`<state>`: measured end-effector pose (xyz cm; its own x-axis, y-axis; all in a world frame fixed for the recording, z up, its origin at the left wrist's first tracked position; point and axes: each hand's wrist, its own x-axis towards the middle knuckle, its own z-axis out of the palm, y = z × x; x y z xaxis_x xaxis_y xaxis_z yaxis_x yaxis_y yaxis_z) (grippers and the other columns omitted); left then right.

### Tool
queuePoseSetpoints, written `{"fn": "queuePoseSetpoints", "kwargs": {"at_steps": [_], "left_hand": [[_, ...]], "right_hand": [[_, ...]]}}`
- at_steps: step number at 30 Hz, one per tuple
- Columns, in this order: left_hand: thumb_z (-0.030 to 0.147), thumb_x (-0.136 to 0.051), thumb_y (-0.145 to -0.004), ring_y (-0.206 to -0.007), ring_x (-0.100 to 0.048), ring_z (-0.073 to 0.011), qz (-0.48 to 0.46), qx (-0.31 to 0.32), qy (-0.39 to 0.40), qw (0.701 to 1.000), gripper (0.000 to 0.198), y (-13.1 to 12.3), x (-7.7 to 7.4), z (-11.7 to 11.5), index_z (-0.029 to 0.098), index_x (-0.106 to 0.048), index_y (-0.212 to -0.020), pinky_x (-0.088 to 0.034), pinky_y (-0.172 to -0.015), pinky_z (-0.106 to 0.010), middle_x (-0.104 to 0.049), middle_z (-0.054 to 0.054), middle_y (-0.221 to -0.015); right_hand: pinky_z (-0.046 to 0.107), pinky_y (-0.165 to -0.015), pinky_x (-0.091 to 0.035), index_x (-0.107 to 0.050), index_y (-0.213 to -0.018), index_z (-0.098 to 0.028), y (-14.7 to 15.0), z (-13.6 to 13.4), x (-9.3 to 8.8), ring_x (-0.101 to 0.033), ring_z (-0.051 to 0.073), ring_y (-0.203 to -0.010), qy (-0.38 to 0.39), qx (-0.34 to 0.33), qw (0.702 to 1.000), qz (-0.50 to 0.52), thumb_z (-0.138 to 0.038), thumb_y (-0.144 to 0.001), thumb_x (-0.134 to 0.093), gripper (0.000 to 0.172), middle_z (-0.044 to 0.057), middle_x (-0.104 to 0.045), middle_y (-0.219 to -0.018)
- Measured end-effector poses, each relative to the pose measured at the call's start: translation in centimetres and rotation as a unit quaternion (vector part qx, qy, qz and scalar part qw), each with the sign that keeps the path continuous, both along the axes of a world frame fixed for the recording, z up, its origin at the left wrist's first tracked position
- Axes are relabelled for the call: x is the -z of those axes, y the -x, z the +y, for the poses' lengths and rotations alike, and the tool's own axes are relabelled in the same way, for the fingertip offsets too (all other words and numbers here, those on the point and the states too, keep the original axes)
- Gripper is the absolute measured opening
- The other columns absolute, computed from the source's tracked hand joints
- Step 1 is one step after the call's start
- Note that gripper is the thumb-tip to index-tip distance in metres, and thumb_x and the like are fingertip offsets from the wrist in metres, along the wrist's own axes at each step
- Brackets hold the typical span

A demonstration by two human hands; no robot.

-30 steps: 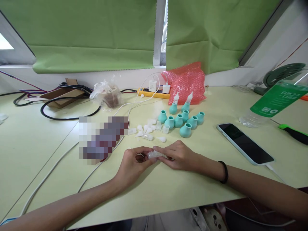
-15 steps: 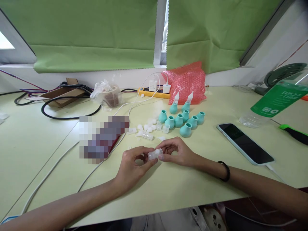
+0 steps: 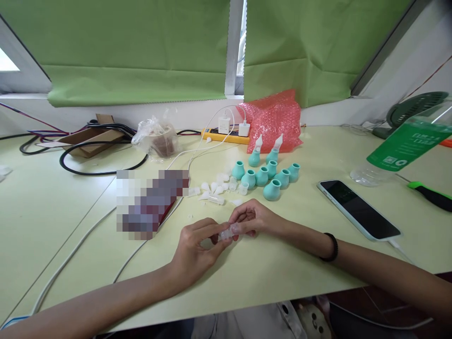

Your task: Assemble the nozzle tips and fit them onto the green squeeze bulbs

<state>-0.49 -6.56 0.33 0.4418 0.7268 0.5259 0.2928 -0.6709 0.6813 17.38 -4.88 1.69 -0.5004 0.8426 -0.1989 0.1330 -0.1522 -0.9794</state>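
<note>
Between both hands is a small clear plastic piece (image 3: 226, 233), held low over the table. My left hand (image 3: 199, 242) pinches its left end between thumb and fingers. The fingertips of my right hand (image 3: 251, 221) are closed on its right end and partly cover it. Beyond the hands lie several white and clear small parts (image 3: 213, 189), among them a clear tube (image 3: 216, 199). Several teal bulbs (image 3: 272, 189) stand to the right of these with open necks. Two bulbs at the back carry clear pointed tips (image 3: 278, 142).
A phone (image 3: 360, 209) and a tilted green-labelled bottle (image 3: 406, 146) are on the right. A pixelated object (image 3: 155, 202) lies left of the hands beside white cables. Pink bubble wrap (image 3: 275, 122), a yellow power strip (image 3: 226, 136) and a cardboard box (image 3: 92, 141) sit at the back.
My right hand has moved slightly left and its fingers have closed over the right end of the clear piece. My left hand keeps its pinch, almost unmoved.
</note>
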Motion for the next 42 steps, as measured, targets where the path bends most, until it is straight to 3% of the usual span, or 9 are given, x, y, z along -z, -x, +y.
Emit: {"fn": "queuePoseSetpoints", "kwargs": {"at_steps": [7, 13, 22, 26, 29, 31, 33, 39, 42], "left_hand": [[0.020, -0.059, -0.070, -0.050, -0.052, -0.0108, 0.017, -0.002, 0.000, 1.000, 0.015, -0.2, -0.6, -0.3, 0.013, -0.066, -0.082, -0.043, -0.049, -0.022, -0.061, -0.004, -0.058], [0.023, -0.060, -0.070, -0.051, -0.053, -0.0110, 0.016, -0.007, 0.054, 0.998, 0.016, -0.2, -0.6, -0.2, 0.014, -0.066, -0.082, -0.044, -0.049, -0.021, -0.061, -0.003, -0.059], [0.027, -0.062, -0.068, -0.055, -0.055, -0.0119, 0.010, -0.023, 0.113, 0.993, 0.018, -0.2, -0.5, -0.1, 0.016, -0.066, -0.082, -0.047, -0.054, -0.023, -0.064, -0.003, -0.065], [0.026, -0.056, -0.072, -0.067, -0.058, -0.0129, -0.034, -0.042, 0.199, 0.978, 0.037, -0.2, -0.6, 0.1, 0.018, -0.055, -0.108, -0.051, -0.065, -0.026, -0.064, -0.002, -0.075], [0.024, -0.051, -0.075, -0.071, -0.058, -0.0134, -0.051, -0.029, 0.243, 0.968, 0.045, -0.2, -0.7, 0.2, 0.016, -0.045, -0.119, -0.050, -0.066, -0.028, -0.064, -0.003, -0.079], [0.022, -0.050, -0.075, -0.074, -0.057, -0.0144, -0.050, -0.022, 0.250, 0.967, 0.043, -0.2, -0.8, 0.3, 0.016, -0.047, -0.117, -0.050, -0.067, -0.028, -0.063, -0.005, -0.081], [0.021, -0.050, -0.074, -0.076, -0.057, -0.0152, -0.048, -0.020, 0.250, 0.967, 0.040, -0.2, -0.9, 0.3, 0.016, -0.049, -0.113, -0.050, -0.069, -0.029, -0.063, -0.005, -0.082], [0.019, -0.049, -0.073, -0.077, -0.057, -0.0153, -0.044, -0.013, 0.254, 0.966, 0.035, -0.2, -0.8, 0.4, 0.017, -0.053, -0.108, -0.049, -0.067, -0.028, -0.063, -0.005, -0.083], [0.018, -0.048, -0.073, -0.077, -0.057, -0.0153, -0.041, -0.010, 0.253, 0.966, 0.034, -0.1, -0.8, 0.4, 0.017, -0.053, -0.107, -0.049, -0.067, -0.028, -0.062, -0.005, -0.084]], "right_hand": [[0.016, -0.036, -0.031, -0.064, -0.067, -0.010, -0.2, -0.1, 0.0, -0.040, 0.003, -0.039, -0.023, -0.024, 0.999, 0.014, -0.036, -0.065, -0.062, 0.026, 0.002, -0.061, -0.055], [0.015, -0.033, -0.025, -0.064, -0.068, -0.009, 0.1, -0.4, 0.1, -0.034, 0.002, -0.036, -0.058, -0.009, 0.998, 0.014, -0.034, -0.065, -0.063, 0.026, 0.000, -0.058, -0.050], [0.016, -0.036, -0.033, -0.062, -0.069, -0.010, 0.3, -0.5, 0.5, -0.042, 0.004, -0.039, -0.047, 0.008, 0.999, 0.023, -0.036, -0.065, -0.062, 0.026, 0.000, -0.058, -0.053], [0.019, -0.040, -0.037, -0.061, -0.069, -0.011, -0.1, -0.2, -0.5, -0.045, 0.006, -0.043, -0.114, 0.141, 0.983, 0.029, -0.035, -0.059, -0.066, 0.026, 0.000, -0.056, -0.053], [0.021, -0.045, -0.040, -0.061, -0.075, -0.013, -1.5, 0.7, -1.8, -0.048, 0.008, -0.049, -0.241, 0.272, 0.932, -0.003, -0.031, -0.057, -0.068, 0.026, 0.000, -0.056, -0.059], [0.023, -0.049, -0.042, -0.061, -0.079, -0.014, -2.9, 1.6, -2.7, -0.050, 0.010, -0.054, -0.326, 0.304, 0.894, -0.053, -0.028, -0.058, -0.067, 0.027, 0.002, -0.057, -0.067], [0.024, -0.049, -0.043, -0.062, -0.082, -0.014, -4.3, 2.5, -3.4, -0.050, 0.010, -0.055, -0.362, 0.307, 0.874, -0.101, -0.028, -0.059, -0.066, 0.028, 0.003, -0.058, -0.072], [0.022, -0.039, -0.038, -0.062, -0.080, -0.011, -6.5, 4.5, -4.2, -0.042, 0.006, -0.041, -0.305, 0.256, 0.901, -0.173, -0.033, -0.063, -0.060, 0.027, 0.001, -0.053, -0.062], [0.022, -0.040, -0.036, -0.060, -0.070, -0.011, -6.5, 5.3, -4.1, -0.041, 0.007, -0.041, -0.314, 0.231, 0.891, -0.232, -0.034, -0.067, -0.055, 0.024, 0.000, -0.049, -0.056]]}}
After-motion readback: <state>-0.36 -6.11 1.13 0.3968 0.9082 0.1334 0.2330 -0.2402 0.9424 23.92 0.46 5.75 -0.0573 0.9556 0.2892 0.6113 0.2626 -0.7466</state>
